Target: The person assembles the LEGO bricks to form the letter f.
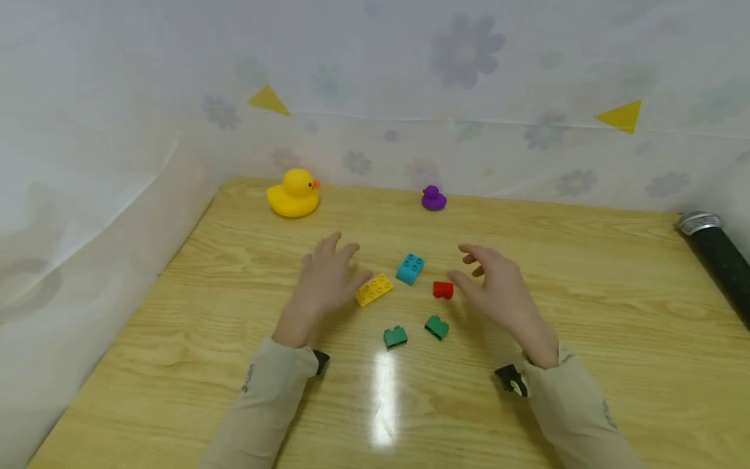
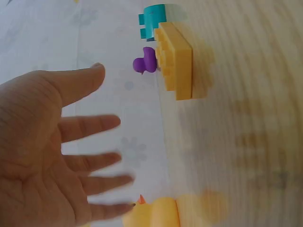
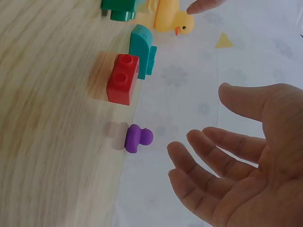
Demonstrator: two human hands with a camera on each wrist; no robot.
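Several toy building bricks lie apart on the wooden table between the two hands. My left hand point(image 1: 324, 281) is spread beside the yellow brick point(image 1: 375, 290), holding nothing; the left wrist view shows its fingers apart. To the right, my right hand point(image 1: 497, 286) hovers near the red brick point(image 1: 443, 290), fingers relaxed and slightly bent around air. A blue brick point(image 1: 410, 268) with a rounded side sits between them, a little farther back. Two green bricks, one on the left point(image 1: 395, 337) and one on the right point(image 1: 436, 327), lie nearer the person.
A yellow rubber duck point(image 1: 294, 194) and a small purple duck point(image 1: 433, 198) stand along the table's back edge. At the far right lies a black microphone point(image 1: 721, 260). A white flowered cloth point(image 1: 375, 78) hangs behind the wooden table point(image 1: 176, 365).
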